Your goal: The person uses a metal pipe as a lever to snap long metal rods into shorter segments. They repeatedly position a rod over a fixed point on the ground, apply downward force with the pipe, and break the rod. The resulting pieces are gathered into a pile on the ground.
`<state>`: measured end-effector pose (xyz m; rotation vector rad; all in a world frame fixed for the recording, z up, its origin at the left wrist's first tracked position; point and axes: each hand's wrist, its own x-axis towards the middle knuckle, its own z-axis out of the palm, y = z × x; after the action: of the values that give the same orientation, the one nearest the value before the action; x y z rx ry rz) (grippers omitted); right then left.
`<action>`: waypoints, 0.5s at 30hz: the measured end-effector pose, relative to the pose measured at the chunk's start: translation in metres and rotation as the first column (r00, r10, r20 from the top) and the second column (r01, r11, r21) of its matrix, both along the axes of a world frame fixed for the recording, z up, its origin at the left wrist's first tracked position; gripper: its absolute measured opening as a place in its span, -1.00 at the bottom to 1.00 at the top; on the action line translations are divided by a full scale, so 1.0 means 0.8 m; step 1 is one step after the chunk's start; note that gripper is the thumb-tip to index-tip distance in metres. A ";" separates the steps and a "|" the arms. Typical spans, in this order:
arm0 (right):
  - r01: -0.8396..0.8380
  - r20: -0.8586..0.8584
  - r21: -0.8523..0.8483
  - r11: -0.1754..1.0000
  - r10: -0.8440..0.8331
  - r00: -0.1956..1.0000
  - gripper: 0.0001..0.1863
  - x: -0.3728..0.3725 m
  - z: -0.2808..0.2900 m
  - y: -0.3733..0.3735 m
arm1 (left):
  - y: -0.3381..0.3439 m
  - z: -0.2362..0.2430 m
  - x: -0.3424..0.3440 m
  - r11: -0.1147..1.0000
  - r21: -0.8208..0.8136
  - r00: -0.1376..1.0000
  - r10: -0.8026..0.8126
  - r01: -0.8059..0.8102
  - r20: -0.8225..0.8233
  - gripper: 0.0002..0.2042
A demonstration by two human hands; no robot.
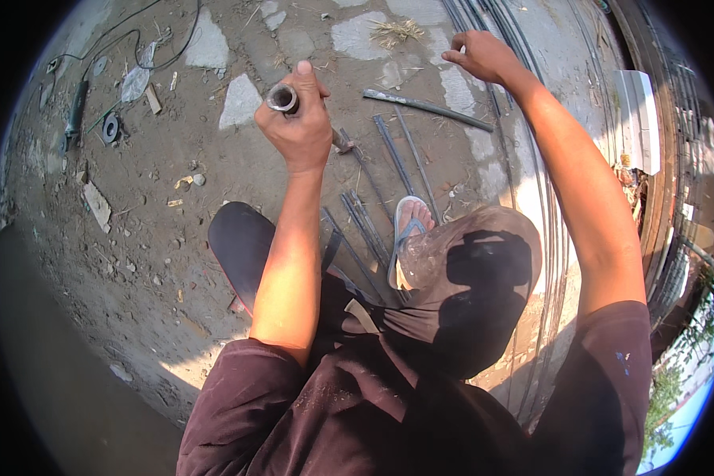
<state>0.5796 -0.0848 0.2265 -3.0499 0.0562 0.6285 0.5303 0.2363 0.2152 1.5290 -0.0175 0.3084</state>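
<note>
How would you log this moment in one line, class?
left hand: gripping metal pipe | right hand: near long rods | ground: short bars

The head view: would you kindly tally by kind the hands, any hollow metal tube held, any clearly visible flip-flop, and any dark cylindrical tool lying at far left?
Left hand and right hand: 2
Hollow metal tube: 1
Flip-flop: 1
Dark cylindrical tool: 1
Total: 5

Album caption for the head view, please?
Left hand gripping a hollow-ended metal piece, right hand out near long thin rods.
</note>
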 end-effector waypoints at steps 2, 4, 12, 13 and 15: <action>0.050 -0.042 0.010 0.999 -0.049 0.998 -0.54 -0.014 -0.057 0.019 | -0.011 0.001 0.002 1.000 0.005 1.000 -0.015 0.015 -0.025 -0.53; 0.070 -0.123 0.088 0.994 -0.059 0.991 -0.52 -0.025 -0.123 0.031 | -0.024 0.004 0.002 1.000 0.024 0.999 0.005 -0.004 -0.046 -0.52; -0.076 0.056 0.178 0.981 0.067 0.996 -0.59 -0.071 -0.289 0.007 | -0.032 0.027 -0.003 0.985 0.007 0.979 0.171 -0.172 -0.107 -0.53; -0.128 0.109 0.200 0.971 0.108 0.988 -0.61 -0.064 -0.292 0.002 | -0.034 0.024 0.000 0.984 0.006 0.980 0.179 -0.179 -0.090 -0.50; -0.056 0.241 0.305 0.951 -0.021 0.970 -0.64 -0.041 -0.278 0.000 | -0.041 0.017 0.007 0.980 0.000 0.979 0.197 -0.198 -0.055 -0.42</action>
<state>0.5466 -0.0845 0.0043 -2.7948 -0.0696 0.2323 0.5363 0.2035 0.2287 1.5363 0.1792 0.4241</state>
